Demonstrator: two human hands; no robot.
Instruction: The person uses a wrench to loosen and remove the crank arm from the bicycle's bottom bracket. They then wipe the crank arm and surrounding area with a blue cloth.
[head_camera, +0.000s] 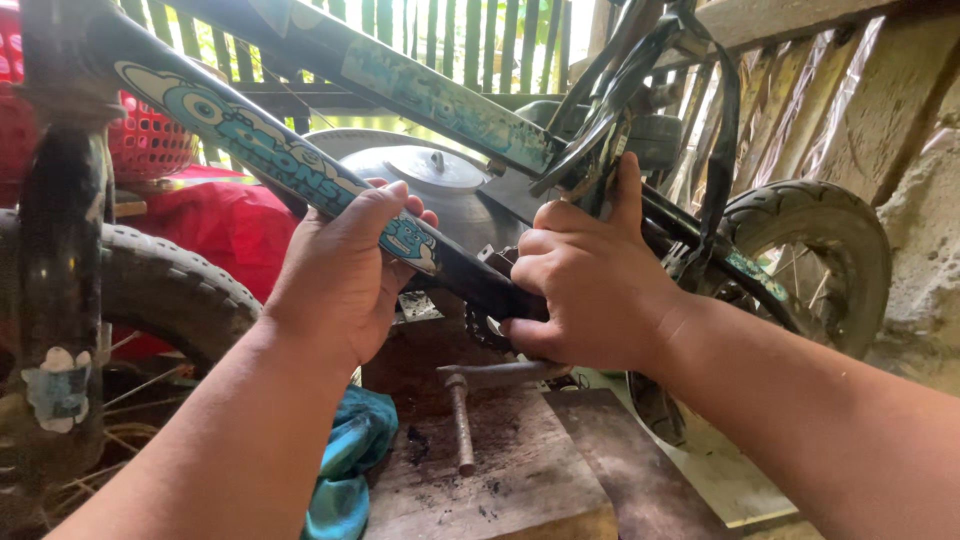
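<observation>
Black and pale-blue tubing of a small bicycle frame (300, 165) slants across the middle of the view, above a worn wooden block (500, 470). The left hand (340, 275) has its fingers closed around the down tube, while the right hand (585, 290) is clenched on the frame low by the crank. A rusty hammer (470, 395) lies on the block, with a teal cloth (350, 450) beside it and the rear wheel (810, 260) off right.

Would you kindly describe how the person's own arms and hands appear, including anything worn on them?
Both forearms are bare as far as the picture shows, with no sleeve edge in view. The left hand and right hand wear no gloves, and no watch, bracelet or ring shows on the visible wrists or fingers. The nails look short.
</observation>
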